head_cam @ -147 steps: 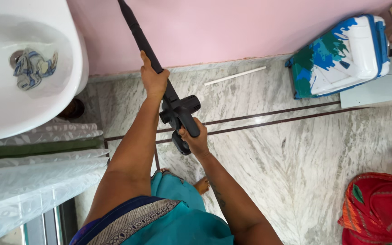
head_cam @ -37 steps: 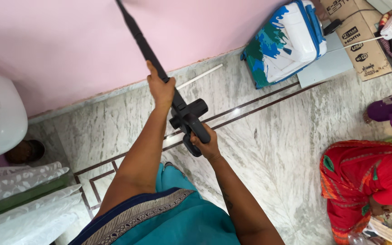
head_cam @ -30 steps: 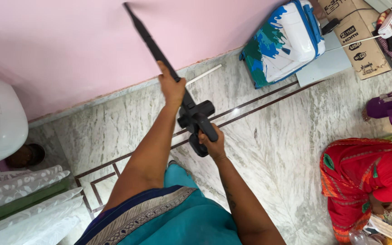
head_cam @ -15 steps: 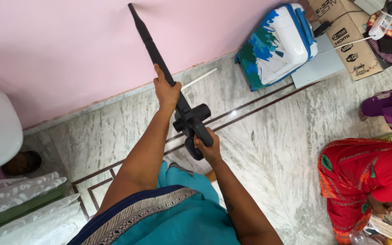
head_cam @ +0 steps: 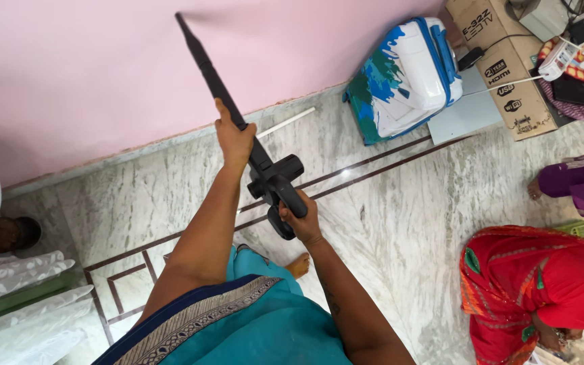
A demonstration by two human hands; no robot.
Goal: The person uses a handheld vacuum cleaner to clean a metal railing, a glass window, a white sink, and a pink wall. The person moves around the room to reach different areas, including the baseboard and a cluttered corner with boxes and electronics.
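Left hand grip: the left hand (head_cam: pixel 234 140) is wrapped tight around the black tube (head_cam: pixel 214 80), thumb lying along it toward the tip.
Right hand grip: the right hand (head_cam: pixel 300 217) is closed around the rear handle of the black handheld vacuum (head_cam: pixel 276 188).
Vacuum position: held in the air in front of the body, above the marble floor (head_cam: pixel 400 223); its body sits between the two hands, the right hand below and behind, the left hand just ahead on the tube.
Tube direction: it slants up and away from the left hand, its narrow tip lying against the pink wall (head_cam: pixel 89 74).
Containers: a cardboard box (head_cam: pixel 501 67) stands at the wall, closed, contents not visible; a blue and white suitcase (head_cam: pixel 403 74) lies closed just beside it, tilted on the floor.
Near the wall: a thin white rod (head_cam: pixel 285 122) lies on the floor at the wall's foot, just beyond the left hand.
Other person: someone in red clothing (head_cam: pixel 528 290) sits low at the right, well apart from the vacuum.
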